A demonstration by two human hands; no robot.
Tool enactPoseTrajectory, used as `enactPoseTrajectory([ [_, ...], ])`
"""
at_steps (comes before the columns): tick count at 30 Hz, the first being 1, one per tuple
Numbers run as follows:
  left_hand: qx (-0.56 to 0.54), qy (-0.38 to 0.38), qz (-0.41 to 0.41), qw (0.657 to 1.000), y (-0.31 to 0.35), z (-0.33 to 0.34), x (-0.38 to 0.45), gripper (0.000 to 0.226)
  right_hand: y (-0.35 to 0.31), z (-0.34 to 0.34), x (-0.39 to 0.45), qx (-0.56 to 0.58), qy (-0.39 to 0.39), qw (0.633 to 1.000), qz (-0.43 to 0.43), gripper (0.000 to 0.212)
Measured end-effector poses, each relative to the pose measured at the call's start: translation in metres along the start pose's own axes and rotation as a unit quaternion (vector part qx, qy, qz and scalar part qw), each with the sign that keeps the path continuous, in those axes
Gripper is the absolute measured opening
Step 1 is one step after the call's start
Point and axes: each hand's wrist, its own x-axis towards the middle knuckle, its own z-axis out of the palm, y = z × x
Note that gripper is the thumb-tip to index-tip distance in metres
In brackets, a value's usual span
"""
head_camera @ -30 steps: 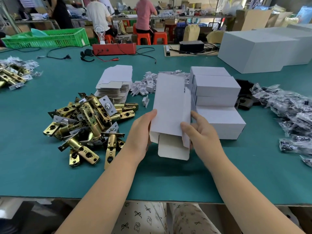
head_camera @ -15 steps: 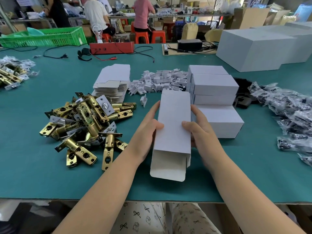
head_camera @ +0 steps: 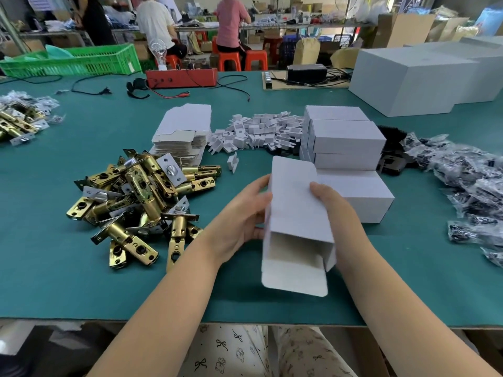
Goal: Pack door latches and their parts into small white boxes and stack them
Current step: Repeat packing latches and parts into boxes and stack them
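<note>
I hold a small white box point(head_camera: 295, 210) over the green table, its near end open towards me with the flap hanging down. My left hand point(head_camera: 242, 213) grips its left side, thumb on top. My right hand point(head_camera: 330, 205) grips its right side. The box looks empty inside. A pile of brass door latches point(head_camera: 136, 202) lies to the left of my left hand. Closed white boxes point(head_camera: 345, 140) are stacked just behind and to the right of the held box.
Flat unfolded box blanks point(head_camera: 182, 131) are stacked beyond the latches, beside a heap of small white card inserts point(head_camera: 258, 131). Black parts in clear bags point(head_camera: 468, 180) spread at the right. Large white cartons point(head_camera: 408, 77) stand far right. More latches point(head_camera: 19, 121) lie far left.
The flat box has been opened into a square tube and lowered towards me. Its near flap now hangs open, and both hands have shifted to its sides.
</note>
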Motion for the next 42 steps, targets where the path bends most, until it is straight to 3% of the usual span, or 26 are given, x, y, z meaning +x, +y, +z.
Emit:
enactPoseTrajectory([
  [3, -0.007, -0.095, 0.007, 0.995, -0.002, -0.008, -0.003, 0.124, -0.003, -0.006, 0.001, 0.065, 0.022, 0.997, 0.023, 0.020],
  [5, 0.035, -0.104, 0.012, 0.994, -0.003, -0.008, -0.004, 0.137, -0.002, -0.006, 0.001, 0.059, 0.012, 0.998, 0.014, 0.021],
  [10, 0.094, -0.019, 0.044, 0.994, -0.002, -0.002, -0.003, 0.121, 0.000, 0.001, 0.001, -0.049, -0.001, 0.997, -0.060, 0.028],
  [12, 0.047, 0.014, 0.055, 0.997, -0.001, -0.002, -0.003, 0.116, 0.003, 0.005, -0.003, -0.093, -0.022, 0.990, -0.104, 0.040],
  [14, -0.017, 0.050, 0.069, 0.996, 0.001, -0.005, -0.003, 0.108, 0.004, 0.008, -0.009, -0.161, -0.041, 0.971, -0.173, 0.070],
  [17, -0.067, 0.084, 0.078, 0.991, 0.003, -0.006, -0.002, 0.098, 0.004, 0.006, -0.015, -0.196, -0.066, 0.944, -0.259, 0.076],
  [20, -0.049, 0.088, 0.078, 0.992, 0.005, -0.006, -0.003, 0.098, 0.001, 0.001, -0.014, -0.170, -0.120, 0.947, -0.245, 0.083],
  [23, -0.046, 0.065, 0.072, 0.994, 0.004, -0.007, -0.004, 0.096, -0.001, -0.002, -0.013, -0.153, -0.179, 0.952, -0.198, 0.112],
  [26, -0.014, 0.029, 0.084, 0.996, 0.001, -0.009, -0.005, 0.098, -0.002, -0.003, -0.012, -0.142, -0.187, 0.956, -0.178, 0.132],
  [29, -0.002, -0.014, 0.078, 0.997, 0.000, -0.006, -0.005, 0.097, -0.001, -0.003, -0.010, -0.134, -0.183, 0.957, -0.179, 0.129],
  [33, -0.014, -0.008, 0.064, 0.998, 0.002, -0.004, -0.006, 0.100, 0.001, -0.007, -0.008, -0.134, -0.187, 0.957, -0.175, 0.117],
  [39, -0.076, -0.004, 0.066, 0.995, 0.009, -0.007, -0.010, 0.101, 0.000, -0.008, -0.005, -0.160, -0.226, 0.945, -0.171, 0.118],
  [42, -0.128, 0.010, 0.047, 0.991, 0.010, -0.008, -0.007, 0.125, 0.003, -0.003, -0.007, -0.168, -0.192, 0.947, -0.195, 0.106],
])
